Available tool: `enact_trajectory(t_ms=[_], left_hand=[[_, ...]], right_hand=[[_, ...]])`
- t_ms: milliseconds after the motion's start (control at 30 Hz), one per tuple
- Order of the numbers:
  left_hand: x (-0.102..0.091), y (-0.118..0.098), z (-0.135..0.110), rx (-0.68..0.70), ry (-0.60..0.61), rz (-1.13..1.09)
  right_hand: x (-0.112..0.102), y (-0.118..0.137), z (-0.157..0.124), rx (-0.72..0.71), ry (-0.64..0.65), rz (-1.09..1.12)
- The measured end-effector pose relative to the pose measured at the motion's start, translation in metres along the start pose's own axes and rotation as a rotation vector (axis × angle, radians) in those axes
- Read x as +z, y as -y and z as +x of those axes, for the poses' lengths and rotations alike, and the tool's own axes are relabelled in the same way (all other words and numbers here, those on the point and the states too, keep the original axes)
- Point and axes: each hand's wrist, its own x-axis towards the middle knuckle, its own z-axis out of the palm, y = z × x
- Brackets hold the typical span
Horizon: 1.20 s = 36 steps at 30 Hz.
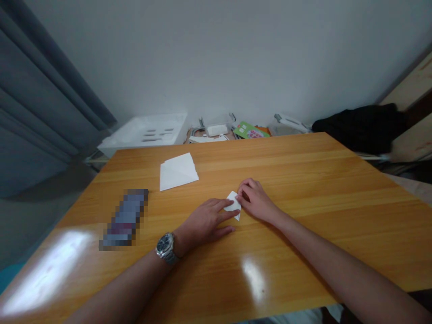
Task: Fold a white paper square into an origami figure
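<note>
A small folded piece of white paper [232, 205] lies on the wooden table [286, 171], with a pointed corner toward me. My left hand [209, 220] rests flat with its fingers stretched out, two of them pressing on the paper from the left. A metal watch sits on that wrist. On the paper's right edge, my right hand [254, 200] has its thumb and fingertips pinched together. Part of the paper is hidden under the fingers.
A larger white sheet [178, 172] lies farther back on the left. A blurred-out phone-shaped object [124, 219] is near the left edge. Behind the table stand a white tray [145, 128], a green booklet [249, 130] and dark cloth [361, 126].
</note>
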Motion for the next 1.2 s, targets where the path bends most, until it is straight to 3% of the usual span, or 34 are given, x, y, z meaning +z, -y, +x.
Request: enact_trajectory(t_ms=[500,1200], left_hand=[[-0.011,-0.002,0.000,0.088,0.029,-0.062],[-0.012,-0.003,0.002,0.074,0.039,-0.045]], right_hand=[[0.001,-0.001,-0.001,-0.012,-0.034,0.003],[-0.001,-0.002,0.001,0.003,-0.011,0.025]])
